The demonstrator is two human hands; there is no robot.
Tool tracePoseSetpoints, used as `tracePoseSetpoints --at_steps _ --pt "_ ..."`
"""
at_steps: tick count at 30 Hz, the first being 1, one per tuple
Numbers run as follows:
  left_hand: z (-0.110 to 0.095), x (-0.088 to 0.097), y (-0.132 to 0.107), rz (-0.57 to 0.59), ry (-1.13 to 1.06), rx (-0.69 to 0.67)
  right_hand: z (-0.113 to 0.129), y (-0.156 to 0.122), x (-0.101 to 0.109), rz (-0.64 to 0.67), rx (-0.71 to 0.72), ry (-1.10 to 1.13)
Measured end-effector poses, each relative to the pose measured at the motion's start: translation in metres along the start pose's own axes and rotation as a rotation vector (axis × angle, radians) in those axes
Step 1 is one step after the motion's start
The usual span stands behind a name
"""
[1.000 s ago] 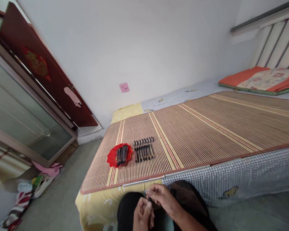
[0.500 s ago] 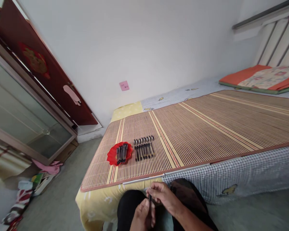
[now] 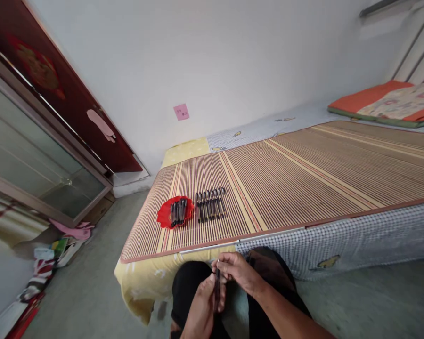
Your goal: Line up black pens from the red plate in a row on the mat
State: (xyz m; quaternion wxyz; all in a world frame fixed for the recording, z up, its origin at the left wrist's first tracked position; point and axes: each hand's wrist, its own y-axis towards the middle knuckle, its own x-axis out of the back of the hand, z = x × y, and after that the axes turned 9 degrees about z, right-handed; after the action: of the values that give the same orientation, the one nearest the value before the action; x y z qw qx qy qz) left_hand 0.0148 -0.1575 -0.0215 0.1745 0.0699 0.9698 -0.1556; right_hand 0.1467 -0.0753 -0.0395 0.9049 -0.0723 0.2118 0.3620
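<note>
Over my lap, both hands grip one dark pen (image 3: 217, 288). My left hand (image 3: 201, 308) is wrapped round its lower part. My right hand (image 3: 237, 272) pinches its upper end with the fingertips. On the striped bamboo mat (image 3: 304, 179) ahead lies a red dish (image 3: 164, 216) with several dark pens in it. Beside the dish, to its right, a row of several more pens (image 3: 210, 207) lies side by side on the mat.
The mat covers a bed with a yellow sheet (image 3: 144, 282) and a checked sheet (image 3: 356, 240). An orange folded pillow (image 3: 385, 101) lies at the far right. A glass-fronted cabinet (image 3: 31, 155) and clutter on the floor (image 3: 53, 263) are at the left. White wall behind.
My hands have drawn the pen upright between them, the left now closed round its lower part. The view has tipped downward a little. Dish and row of pens are unmoved.
</note>
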Motion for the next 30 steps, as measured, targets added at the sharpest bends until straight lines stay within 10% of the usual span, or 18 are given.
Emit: tracePoseSetpoints --at_steps 13,30 --pt "0.0 0.0 -0.002 -0.013 -0.049 0.006 -0.008 -0.001 0.006 0.131 0.001 0.067" --pt "0.002 0.0 0.0 -0.058 0.011 0.054 0.002 0.002 0.005 -0.094 0.063 -0.011"
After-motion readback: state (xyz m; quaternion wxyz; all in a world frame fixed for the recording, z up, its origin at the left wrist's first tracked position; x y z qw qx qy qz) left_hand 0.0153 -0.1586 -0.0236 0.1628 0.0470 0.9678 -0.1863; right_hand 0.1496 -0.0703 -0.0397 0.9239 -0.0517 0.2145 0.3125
